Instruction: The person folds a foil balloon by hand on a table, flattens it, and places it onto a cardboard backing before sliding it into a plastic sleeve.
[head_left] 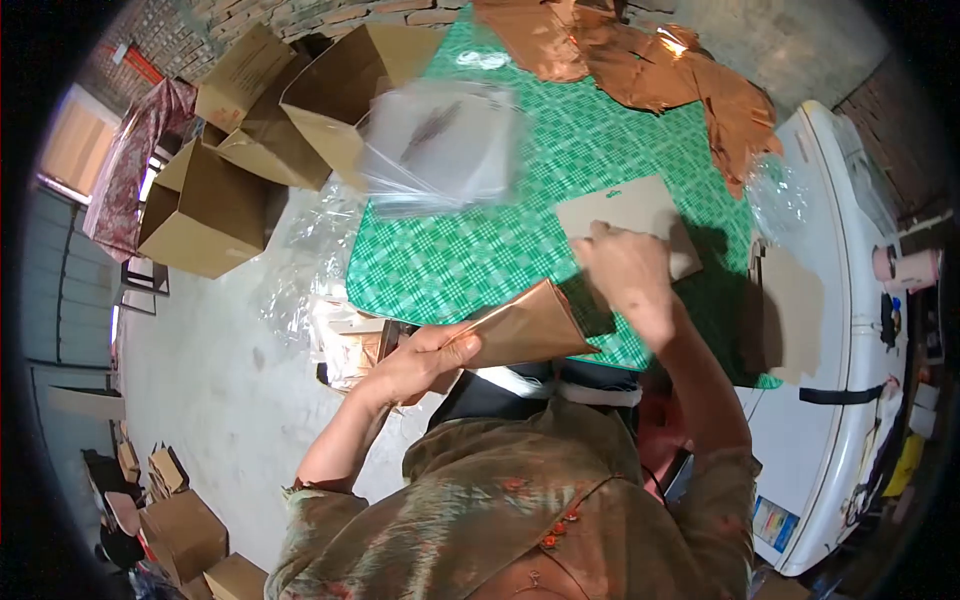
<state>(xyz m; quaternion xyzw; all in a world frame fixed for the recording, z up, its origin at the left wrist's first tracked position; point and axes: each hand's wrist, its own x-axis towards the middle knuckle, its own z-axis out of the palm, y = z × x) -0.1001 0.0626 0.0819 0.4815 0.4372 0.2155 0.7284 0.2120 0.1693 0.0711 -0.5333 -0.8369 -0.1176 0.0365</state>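
Observation:
My left hand [425, 362] is closed round one end of a folded copper-coloured foil sheet [530, 328], held over the table's near edge. My right hand [630, 278] lies over a beige cardboard card [635, 207] with a hang hole near its top. Its fingers are curled in at the card's left side, and the hand hides much of the card's lower part. Farther back on the table is a stack of clear plastic bags [440, 150]. To the right, more beige cards [785, 310] lie in a pile.
A green checked cloth [590, 130] covers the table. Crumpled copper foil [640, 70] lies along its far side. Open cardboard boxes [205, 215] stand at the left. Below the table's left edge is a box of foil pieces [355, 350]. A white fridge [830, 220] borders the right side.

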